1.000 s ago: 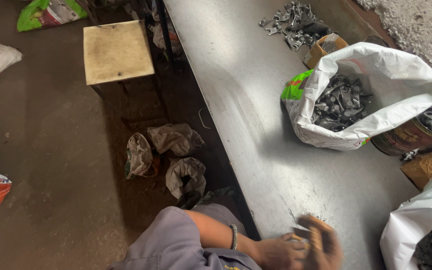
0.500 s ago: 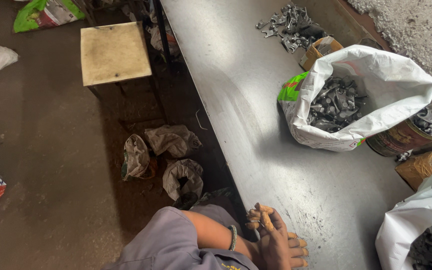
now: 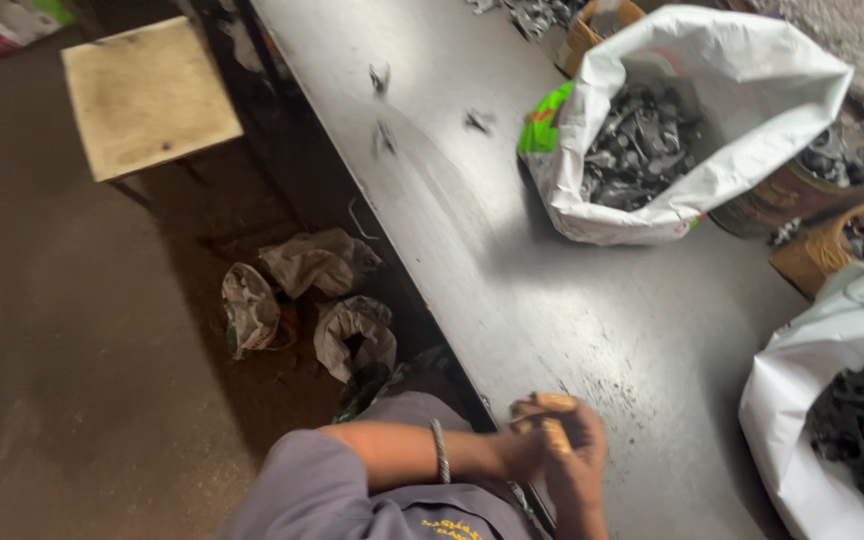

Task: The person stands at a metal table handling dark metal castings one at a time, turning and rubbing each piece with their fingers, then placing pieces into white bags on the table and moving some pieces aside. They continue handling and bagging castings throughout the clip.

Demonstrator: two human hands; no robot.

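On the bare floor at far left, a wooden stool [image 3: 147, 95] stands clear of the long metal workbench [image 3: 512, 260], with crumpled sacks [image 3: 317, 300] heaped against the bench's near edge. A wide stretch of grey bench top lies open between that edge and the bags along its far side, broken only by a few small dark metal pieces [image 3: 382, 110] scattered near the top. At the bottom edge of the bench, the person's left hand [image 3: 527, 445], a metal bangle [image 3: 440, 452] on its wrist, and right hand [image 3: 577, 465] are pressed close together, fingers curled; whether they pinch anything cannot be told through the blur. Well apart to the right, an open white sack [image 3: 692, 120] holds dark, dull metal parts [image 3: 637, 145] in a jumbled heap. A second white sack [image 3: 822, 400] of darker pieces sits at the right edge, beside a small woven basket [image 3: 832, 250].
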